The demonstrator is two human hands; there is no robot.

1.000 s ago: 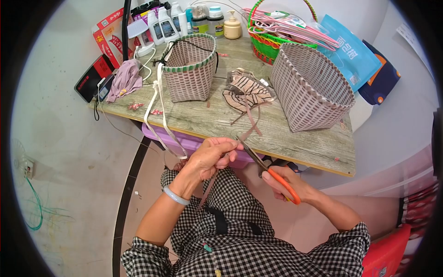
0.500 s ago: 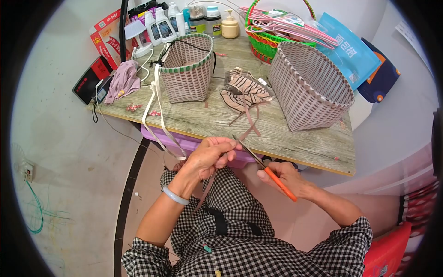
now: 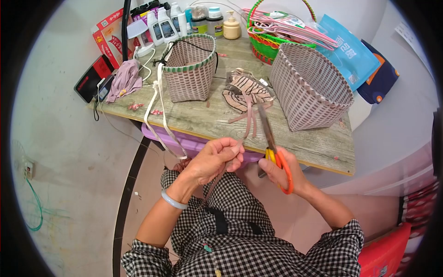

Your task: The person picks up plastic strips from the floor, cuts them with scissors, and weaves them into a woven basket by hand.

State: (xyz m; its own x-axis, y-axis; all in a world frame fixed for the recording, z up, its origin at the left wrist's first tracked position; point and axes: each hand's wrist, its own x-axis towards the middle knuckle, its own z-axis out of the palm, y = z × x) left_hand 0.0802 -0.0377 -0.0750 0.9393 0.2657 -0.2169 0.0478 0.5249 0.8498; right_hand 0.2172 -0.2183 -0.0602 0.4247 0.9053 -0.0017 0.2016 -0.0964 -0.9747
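Left hand [image 3: 217,159]: fingers clenched in a pinch on a narrow brownish-pink strip [image 3: 240,142]. A short end projects past the fingertips, close to the front edge of the counter [image 3: 304,147]; the remainder hangs below the hand over the checked clothing. Grip judged sound.

Right hand [image 3: 287,171]: fingers grasping the orange-and-yellow handles of a pair of scissors [image 3: 268,131]. Blades point up and away from the body, over the counter, and are apart from the strip. They look together or nearly so; the exact gap cannot be told.

Surroundings: loose strips [image 3: 249,115] lie on the counter just beyond the left fingertips, beside a striped cloth item [image 3: 251,87]. A large woven basket [image 3: 300,101] stands to the right of these, and a smaller green-rimmed basket [image 3: 189,85] to the left.

Handling remarks, by judgement: keep the pinch close to the working end, since a limp strip is likely to fold between blades rather than part cleanly. Leave enough free end that the left thumb stays out of the blade path. Should the blades be brought to the strip, set them square across it, near the pivot, and close in one stroke. Tips are best directed away from the left wrist and lap, with the loose strips kept clear of the blades
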